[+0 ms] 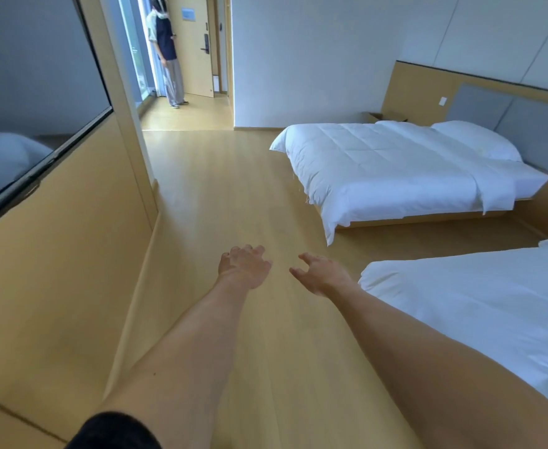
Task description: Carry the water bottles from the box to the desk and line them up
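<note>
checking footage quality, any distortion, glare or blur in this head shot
Head view: wide-angle bending bows the wall panel and door frame; the dark screen mirrors a bed; soft cool daylight, faint shadows; left hand and right hand slightly soft; the far person lacks detail.

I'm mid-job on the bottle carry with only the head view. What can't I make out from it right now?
- Water bottles and desk: none in the head view.
- Open brown cardboard box beyond the far white bed: small, the bed covers its lower part, contents unreadable.
- Near white bed: cut by the right edge.
- Black wall screen: cut by the left edge.
- Left hand and right hand: open, holding nothing.
</note>
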`<move>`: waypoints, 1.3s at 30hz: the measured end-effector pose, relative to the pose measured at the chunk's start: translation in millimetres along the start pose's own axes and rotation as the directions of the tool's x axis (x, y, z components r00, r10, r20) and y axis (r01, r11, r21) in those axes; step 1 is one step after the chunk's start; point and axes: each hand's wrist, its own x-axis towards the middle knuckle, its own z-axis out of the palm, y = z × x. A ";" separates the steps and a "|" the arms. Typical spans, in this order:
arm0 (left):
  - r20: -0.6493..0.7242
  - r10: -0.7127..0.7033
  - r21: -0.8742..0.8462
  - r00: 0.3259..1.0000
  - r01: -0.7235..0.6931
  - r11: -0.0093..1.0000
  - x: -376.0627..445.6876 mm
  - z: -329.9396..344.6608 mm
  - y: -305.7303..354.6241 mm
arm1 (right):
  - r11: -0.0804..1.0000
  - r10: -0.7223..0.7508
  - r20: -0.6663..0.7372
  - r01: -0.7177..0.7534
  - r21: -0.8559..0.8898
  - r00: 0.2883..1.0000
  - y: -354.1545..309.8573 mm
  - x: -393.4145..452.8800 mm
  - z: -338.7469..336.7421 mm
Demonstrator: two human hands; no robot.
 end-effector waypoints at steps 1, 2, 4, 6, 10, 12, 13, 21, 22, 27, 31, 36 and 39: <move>0.005 0.005 -0.001 1.000 -0.005 1.000 14.7 -2.7 -6.1 | 1.000 0.014 0.006 -0.014 -0.004 1.000 -3.9 13.6 -2.2; 0.008 0.011 0.002 1.000 -0.011 1.000 28.9 -5.3 -12.7 | 1.000 0.028 0.010 -0.027 -0.011 1.000 -7.5 27.4 -3.9; 0.019 0.022 0.006 1.000 -0.023 1.000 57.2 -9.2 -26.3 | 0.998 0.057 0.013 -0.057 -0.020 0.998 -14.0 54.2 -7.2; 0.028 0.030 0.005 0.999 -0.030 1.000 82.5 -10.6 -38.8 | 0.997 0.079 0.009 -0.079 -0.015 0.997 -19.0 78.1 -9.3; 0.063 0.032 0.009 0.997 -0.033 0.999 127.2 -12.8 -55.1 | 0.994 0.106 0.026 -0.107 0.014 0.994 -25.0 121.9 -14.7; 0.070 0.036 0.018 0.997 -0.037 0.999 149.9 -12.8 -59.2 | 0.992 0.120 0.028 -0.120 0.025 0.992 -25.6 144.7 -16.9; 0.071 0.036 0.021 0.997 -0.037 0.999 162.3 -13.3 -60.4 | 0.992 0.123 0.028 -0.124 0.031 0.992 -26.0 157.1 -17.4; 0.098 0.008 0.053 0.995 -0.013 0.999 270.6 -24.5 -58.9 | 0.994 0.104 0.079 -0.106 0.033 0.991 -31.2 275.1 -20.1; 0.102 0.003 0.055 0.995 -0.009 0.998 287.5 -26.6 -58.2 | 0.994 0.099 0.086 -0.102 0.030 0.991 -31.1 293.9 -22.3; 0.093 -0.054 0.043 0.994 0.050 0.998 380.9 -47.7 -51.6 | 0.997 0.045 0.126 -0.052 0.055 0.991 -26.8 396.2 -47.5; 0.093 -0.099 0.014 0.991 0.098 0.995 457.9 -71.4 -38.3 | 0.999 0.013 0.150 -0.020 0.046 0.989 -17.1 477.4 -80.7; 0.081 -0.108 0.003 0.991 0.108 0.994 540.5 -89.9 -24.6 | 0.999 -0.015 0.153 0.009 0.042 0.988 -7.0 565.5 -113.2; 0.087 -0.122 0.010 0.989 0.122 0.992 586.6 -95.7 -22.9 | 0.999 -0.025 0.146 0.019 0.041 0.989 -3.3 609.1 -123.5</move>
